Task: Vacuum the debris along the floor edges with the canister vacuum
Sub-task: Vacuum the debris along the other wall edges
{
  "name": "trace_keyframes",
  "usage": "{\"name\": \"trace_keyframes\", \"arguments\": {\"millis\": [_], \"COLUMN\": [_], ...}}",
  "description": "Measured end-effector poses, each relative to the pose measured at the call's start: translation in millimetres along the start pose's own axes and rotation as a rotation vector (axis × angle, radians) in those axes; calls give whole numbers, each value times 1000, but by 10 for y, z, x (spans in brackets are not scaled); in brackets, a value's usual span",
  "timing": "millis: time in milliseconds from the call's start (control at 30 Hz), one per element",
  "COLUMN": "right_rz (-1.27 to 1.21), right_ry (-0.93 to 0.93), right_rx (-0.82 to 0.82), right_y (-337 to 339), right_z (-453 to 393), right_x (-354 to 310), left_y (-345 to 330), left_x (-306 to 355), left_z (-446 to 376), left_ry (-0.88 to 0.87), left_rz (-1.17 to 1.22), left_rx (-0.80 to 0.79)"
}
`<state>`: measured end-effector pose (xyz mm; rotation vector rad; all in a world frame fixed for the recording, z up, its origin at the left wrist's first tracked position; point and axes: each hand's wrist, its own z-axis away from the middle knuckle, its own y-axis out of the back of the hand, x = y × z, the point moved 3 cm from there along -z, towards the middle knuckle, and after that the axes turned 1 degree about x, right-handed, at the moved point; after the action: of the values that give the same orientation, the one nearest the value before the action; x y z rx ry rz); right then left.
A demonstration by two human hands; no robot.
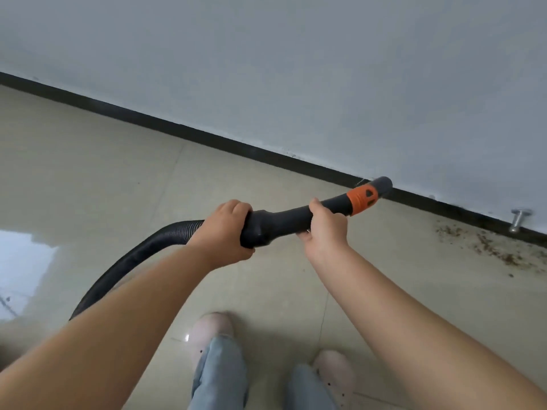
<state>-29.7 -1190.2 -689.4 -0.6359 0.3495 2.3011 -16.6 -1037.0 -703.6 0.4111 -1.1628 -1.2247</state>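
Note:
I hold a dark grey vacuum handle (278, 221) with an orange collar (362, 199) near its open end, which points up and right toward the black baseboard (183, 133). My left hand (225, 232) grips the rear of the handle, where the black ribbed hose (133, 258) joins it. My right hand (325, 229) grips the handle further forward, just behind the collar. Brown debris (491, 247) lies scattered on the beige tile floor along the baseboard at the right. The canister itself is out of view.
A metal door stopper (518, 221) sticks out from the baseboard right above the debris. A pale grey wall (296, 69) fills the top. My feet in light shoes (210, 329) stand on the tiles below the handle. The hose curves off to the lower left.

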Motion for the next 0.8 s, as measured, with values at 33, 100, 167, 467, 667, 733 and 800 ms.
{"name": "trace_keyframes", "arguments": {"millis": [33,100,167,467,667,733,800], "right_rz": [38,113,192,723,847,909,993], "right_ry": [2,24,78,475,719,789,875], "right_rx": [-27,-92,-164,-578,-816,-891,-977], "right_y": [-82,-245,-412,-1267,-1772,-1950,-2107], "right_z": [220,656,1097,3190,4499,4915,5293], "right_x": [-34,-99,-155,-114,725,1115,1538], "left_y": [178,552,919,1986,2095,2057,2023], "left_x": [-23,-58,-100,-668,-1225,-1408,-1613], "left_z": [182,554,950,3279,4913,5384,5800], "left_ry": [23,72,133,781,1120,1191,1251], "left_rz": [8,35,63,155,267,281,303], "left_rx": [1,29,95,575,795,822,832]}}
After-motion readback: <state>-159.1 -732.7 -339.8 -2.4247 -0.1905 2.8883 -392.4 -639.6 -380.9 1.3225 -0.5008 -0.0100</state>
